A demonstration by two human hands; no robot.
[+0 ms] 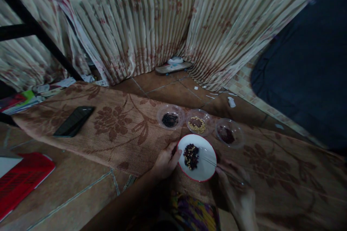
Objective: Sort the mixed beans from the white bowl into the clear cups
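Observation:
A white bowl (207, 148) with a red rim is tilted toward me over the cloth. Dark and yellow beans (191, 157) lie mixed in its left half. My left hand (167, 160) grips the bowl's left edge, its thumb on the rim. My right hand (234, 184) is closed around a thin metal utensil, seemingly chopsticks (208, 160), whose tips reach into the bowl near the beans. Beyond the bowl stand three clear plastic cups: one with black beans (170, 119), one with yellow beans (197, 125), one with dark red beans (226, 134).
The brown floral cloth (114, 155) covers a long low bench. A black phone (73, 122) lies on its left part. Papers (40, 94) are stacked at the far left end, and a red bag (25, 180) is on the floor. A skateboard (173, 67) sits by the striped curtain (151, 18).

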